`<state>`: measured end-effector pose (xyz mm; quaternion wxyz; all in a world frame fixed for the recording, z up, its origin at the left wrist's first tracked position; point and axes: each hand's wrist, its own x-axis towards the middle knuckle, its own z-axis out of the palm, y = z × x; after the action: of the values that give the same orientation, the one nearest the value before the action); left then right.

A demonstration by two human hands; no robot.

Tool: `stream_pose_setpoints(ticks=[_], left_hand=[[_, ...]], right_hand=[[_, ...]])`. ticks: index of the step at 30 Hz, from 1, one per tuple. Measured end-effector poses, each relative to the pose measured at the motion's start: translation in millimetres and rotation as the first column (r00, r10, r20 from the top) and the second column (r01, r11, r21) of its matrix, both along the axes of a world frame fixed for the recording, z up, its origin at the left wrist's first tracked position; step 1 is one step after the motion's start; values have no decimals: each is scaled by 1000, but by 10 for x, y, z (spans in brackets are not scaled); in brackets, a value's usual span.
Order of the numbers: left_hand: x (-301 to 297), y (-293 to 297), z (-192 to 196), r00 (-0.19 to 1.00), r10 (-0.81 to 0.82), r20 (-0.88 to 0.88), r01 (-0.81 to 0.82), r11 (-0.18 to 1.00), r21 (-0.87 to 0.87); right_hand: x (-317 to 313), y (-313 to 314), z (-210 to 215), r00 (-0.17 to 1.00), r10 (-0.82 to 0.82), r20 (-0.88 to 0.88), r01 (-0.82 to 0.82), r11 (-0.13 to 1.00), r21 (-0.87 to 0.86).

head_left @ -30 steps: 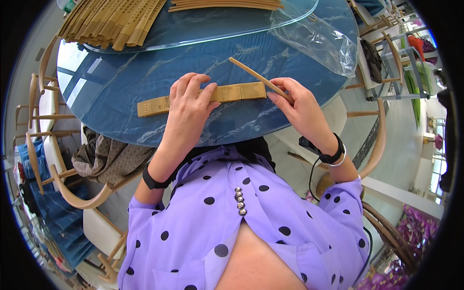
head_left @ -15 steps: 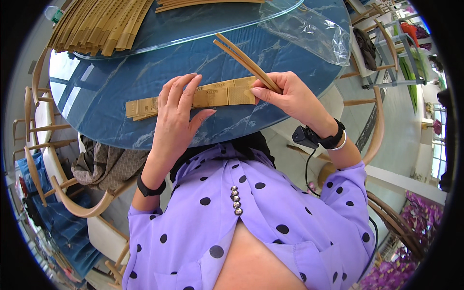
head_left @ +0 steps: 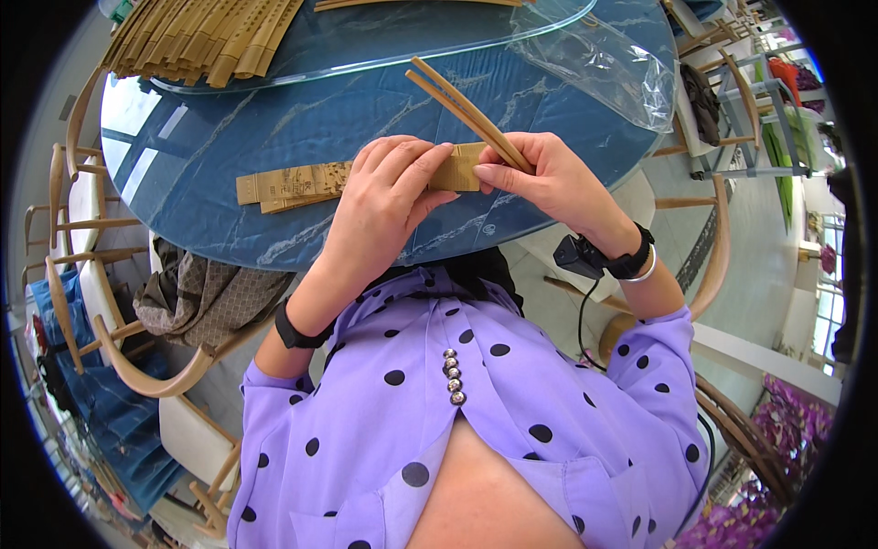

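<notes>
In my right hand point(head_left: 553, 174) is a pair of wooden chopsticks point(head_left: 466, 110), pinched between thumb and fingers and slanting up to the left. Its thumb tip also meets the right end of a stack of flat brown paper chopstick sleeves point(head_left: 302, 183), lying on the blue table. Across the right part of this stack lies my left hand point(head_left: 389, 188), thumb on the near edge and fingertips on the far edge. The middle of the sleeves is hidden under that hand.
The round blue marbled table point(head_left: 247, 128) carries a glass turntable point(head_left: 384, 69) on its far side. A big fanned pile of brown sleeves point(head_left: 206, 41) rests far left. Clear plastic film point(head_left: 594, 69) lies far right. Wooden chairs point(head_left: 174, 380) stand around, one with a patterned cloth point(head_left: 215, 297).
My left hand has slid right along the sleeves, closer to my right hand, and its fingers have drawn in around them. The right hand with the chopsticks has barely moved.
</notes>
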<state>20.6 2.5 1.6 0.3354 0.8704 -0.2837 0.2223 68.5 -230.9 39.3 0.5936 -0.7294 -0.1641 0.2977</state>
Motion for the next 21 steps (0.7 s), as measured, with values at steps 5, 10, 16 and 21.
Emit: stream_pose_setpoints(ticks=[5, 10, 16, 21], left_hand=[[10, -36, 2, 986, -20, -168, -6, 988, -155], [63, -101, 5, 981, 0, -195, -32, 987, -160], [79, -95, 42, 994, 38, -105, -47, 995, -84], [44, -96, 51, 998, 47, -46, -48, 999, -21]], right_hand=[[10, 48, -25, 999, -46, 14, 45, 997, 71], [71, 24, 92, 996, -59, -60, 49, 988, -146], [77, -4, 16, 962, -190, 194, 210, 974, -84], [30, 7, 68, 992, -65, 105, 67, 998, -13]])
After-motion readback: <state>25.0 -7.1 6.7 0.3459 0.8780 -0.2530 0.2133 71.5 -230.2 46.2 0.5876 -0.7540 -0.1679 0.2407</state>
